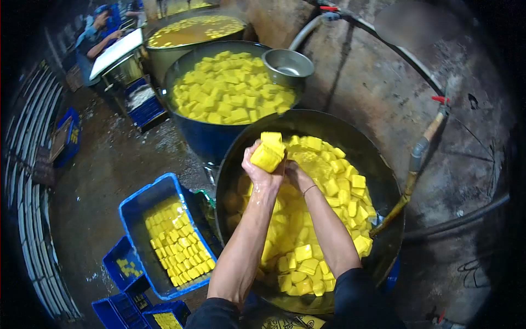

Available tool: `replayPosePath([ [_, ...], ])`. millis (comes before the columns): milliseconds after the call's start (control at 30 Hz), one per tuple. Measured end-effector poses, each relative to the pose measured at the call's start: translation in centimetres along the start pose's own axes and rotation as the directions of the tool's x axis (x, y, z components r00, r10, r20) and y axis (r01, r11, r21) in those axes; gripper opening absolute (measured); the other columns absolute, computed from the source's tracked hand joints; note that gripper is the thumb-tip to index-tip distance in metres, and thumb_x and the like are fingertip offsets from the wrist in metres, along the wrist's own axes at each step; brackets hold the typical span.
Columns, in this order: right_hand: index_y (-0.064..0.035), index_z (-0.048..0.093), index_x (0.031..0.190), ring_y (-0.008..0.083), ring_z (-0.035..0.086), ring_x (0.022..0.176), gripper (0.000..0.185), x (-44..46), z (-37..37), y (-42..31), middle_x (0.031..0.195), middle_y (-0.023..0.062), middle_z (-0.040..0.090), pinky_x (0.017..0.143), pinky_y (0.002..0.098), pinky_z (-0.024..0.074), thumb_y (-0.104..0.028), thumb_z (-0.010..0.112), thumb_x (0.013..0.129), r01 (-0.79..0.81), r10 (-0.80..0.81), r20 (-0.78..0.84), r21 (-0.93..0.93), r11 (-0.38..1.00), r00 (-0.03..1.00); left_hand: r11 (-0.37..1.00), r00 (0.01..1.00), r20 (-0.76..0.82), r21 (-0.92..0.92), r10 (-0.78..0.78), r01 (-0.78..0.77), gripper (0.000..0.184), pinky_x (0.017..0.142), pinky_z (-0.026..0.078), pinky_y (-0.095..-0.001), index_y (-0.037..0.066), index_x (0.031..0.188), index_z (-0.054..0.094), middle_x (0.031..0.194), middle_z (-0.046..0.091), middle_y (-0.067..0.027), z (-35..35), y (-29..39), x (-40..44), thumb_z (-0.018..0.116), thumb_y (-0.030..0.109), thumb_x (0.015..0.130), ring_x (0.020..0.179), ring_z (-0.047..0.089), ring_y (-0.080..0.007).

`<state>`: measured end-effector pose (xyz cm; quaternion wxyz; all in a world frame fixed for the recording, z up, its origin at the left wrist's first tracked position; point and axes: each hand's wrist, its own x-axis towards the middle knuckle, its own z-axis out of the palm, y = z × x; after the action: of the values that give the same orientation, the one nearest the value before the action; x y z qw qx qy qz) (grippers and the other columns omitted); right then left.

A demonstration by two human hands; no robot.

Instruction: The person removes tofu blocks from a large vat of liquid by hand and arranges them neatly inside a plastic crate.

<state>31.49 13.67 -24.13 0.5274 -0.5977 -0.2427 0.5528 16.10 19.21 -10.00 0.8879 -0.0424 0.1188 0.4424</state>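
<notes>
My left hand (263, 174) is raised over a large dark vat (383, 181), its fingers wrapped round a few wet yellow tofu blocks (268, 156). Just right of it is my right hand (296, 176), close against the left. Its fingers are mostly hidden behind the left hand and the blocks, so I cannot tell whether they grip anything. Below both hands, many yellow tofu blocks (329, 183) lie in yellow liquid. A stream of liquid seems to run down into the vat under the hands.
Left stands a blue crate (125, 211) with rows of yellow blocks; smaller blue crates (121, 263) sit beside it. Behind is another full vat (211, 137) with a metal bowl (289, 64) at its rim. A pipe (408, 189) enters my vat. A person (93, 44) works far left.
</notes>
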Motion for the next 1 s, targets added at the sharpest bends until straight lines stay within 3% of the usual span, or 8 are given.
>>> replayPosePath([
  [167,-0.0049,0.052,0.124,0.015,0.055,0.102,0.039,-0.7,5.6,0.1,0.113,0.004,0.06,0.084,0.0273,0.0486,-0.005,0.065,0.087,0.092,-0.091,0.023,-0.05,0.995,0.996,0.993,0.962,0.257,-0.09,0.092,-0.071,0.028,0.082,0.051,-0.0504,0.009,0.094,0.065,0.1,0.066,-0.0131,5.2,9.8,-3.2,0.055,0.031,0.081,0.094,0.061,-0.031],
  [333,-0.0055,0.055,0.118,0.0091,0.061,0.078,0.037,-8.8,12.9,-8.6,0.099,0.0045,0.06,0.058,0.0231,0.0498,-0.003,0.07,0.085,0.109,-0.123,0.119,0.118,0.987,0.985,0.977,0.968,0.138,-0.012,0.211,-0.211,0.031,0.087,0.05,-0.0526,0.008,0.098,0.065,0.104,0.066,-0.0134,0.9,18.4,-5.4,0.053,0.033,0.084,0.1,0.061,-0.0311],
  [433,-0.0038,0.055,0.115,0.009,0.06,0.077,0.037,-12.3,20.0,-12.8,0.099,0.0048,0.061,0.061,0.0224,0.0497,-0.003,0.073,0.083,0.09,-0.118,0.243,0.123,0.988,0.963,0.983,0.981,0.065,-0.026,0.183,-0.182,0.033,0.087,0.049,-0.0511,0.007,0.099,0.063,0.099,0.066,-0.0137,-5.0,21.0,-5.6,0.051,0.034,0.084,0.093,0.063,-0.031],
  [600,-0.0013,0.057,0.109,0.01,0.062,0.083,0.037,-12.8,33.3,-12.1,0.097,0.0041,0.064,0.07,0.0244,0.0524,-0.005,0.078,0.079,0.262,-0.148,0.341,-0.316,0.912,0.928,0.986,0.974,-0.162,0.066,0.159,-0.15,0.028,0.082,0.052,-0.0401,0.007,0.098,0.06,0.094,0.065,-0.0123,-10.1,23.7,-8.7,0.049,0.029,0.085,0.086,0.064,-0.0277],
  [700,0.0007,0.061,0.102,0.0109,0.061,0.081,0.038,-10.4,38.7,-8.6,0.092,0.0067,0.065,0.072,0.0293,0.0512,-0.018,0.081,0.076,0.628,-0.419,0.486,-0.703,0.334,0.767,0.989,0.961,-0.237,-0.008,0.142,-0.148,0.026,0.082,0.052,-0.0395,0.008,0.096,0.058,0.092,0.064,-0.0111,-12.8,26.2,-10.2,0.049,0.03,0.087,0.087,0.063,-0.0267],
  [833,-0.0005,0.06,0.099,0.0117,0.058,0.077,0.041,-8.9,43.6,-4.8,0.086,0.0078,0.061,0.071,0.029,0.0487,-0.021,0.082,0.071,0.386,-0.208,0.331,-0.68,0.623,0.92,0.988,0.938,-0.326,-0.061,0.115,-0.143,0.027,0.075,0.052,-0.0391,0.007,0.09,0.058,0.085,0.063,-0.0104,-15.2,30.7,-12.3,0.05,0.033,0.084,0.079,0.063,-0.026],
  [967,-0.0008,0.058,0.096,0.01,0.056,0.077,0.04,-7.4,45.5,-0.3,0.088,0.0058,0.061,0.072,0.0281,0.0485,-0.021,0.082,0.071,0.522,-0.386,0.364,-0.704,0.482,0.848,0.984,0.865,-0.481,-0.028,0.143,-0.178,0.03,0.069,0.052,-0.0388,0.006,0.087,0.057,0.079,0.062,-0.0097,-18.5,33.5,-12.0,0.051,0.035,0.082,0.071,0.062,-0.0259],
  [1000,-0.0025,0.056,0.097,0.0095,0.057,0.078,0.036,-7.2,45.6,0.2,0.088,0.0059,0.061,0.071,0.0264,0.0498,-0.014,0.081,0.074,0.484,-0.342,0.343,-0.658,0.577,0.875,0.989,0.907,-0.41,-0.065,0.098,-0.136,0.03,0.07,0.052,-0.0389,0.007,0.088,0.059,0.082,0.064,-0.0091,-18.9,33.9,-12.2,0.051,0.036,0.082,0.074,0.063,-0.0248],
])
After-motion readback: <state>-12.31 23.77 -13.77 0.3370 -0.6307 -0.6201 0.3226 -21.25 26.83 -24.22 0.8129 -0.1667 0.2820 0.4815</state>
